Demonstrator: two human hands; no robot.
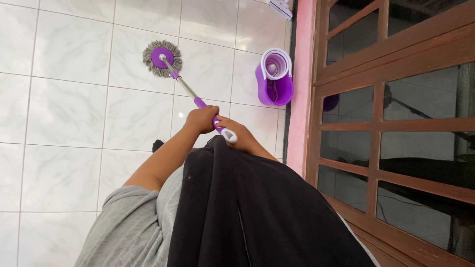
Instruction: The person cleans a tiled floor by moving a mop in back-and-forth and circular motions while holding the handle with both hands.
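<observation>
The floor [64, 113] fills the left and middle of the view: large glossy white tiles with faint grey-green veining, set in straight grout lines and catching soft light. At about 11 o'clock from the hands, the mop head [162, 58] lies flat on a tile, a round purple disc ringed with grey strands. From it the mop handle [190, 91], metal with purple collars, slants down toward 5 o'clock into the person's grip. The left hand [200, 120] has its fingers clamped around the handle's purple grip; just beside it at 3 o'clock, the right hand [242, 138] is wrapped around the handle near its white end cap, fingers shut on it as well. A grey sleeve and a black garment [257, 212] cover the lower middle of the view. At 1 o'clock from the hands a purple spin bucket [274, 79] with a white basket stands on the tiles, close to a pink wall edge [299, 84]. On the right, a dark brown wooden window frame [396, 123] holds panes of reflective dark glass.
</observation>
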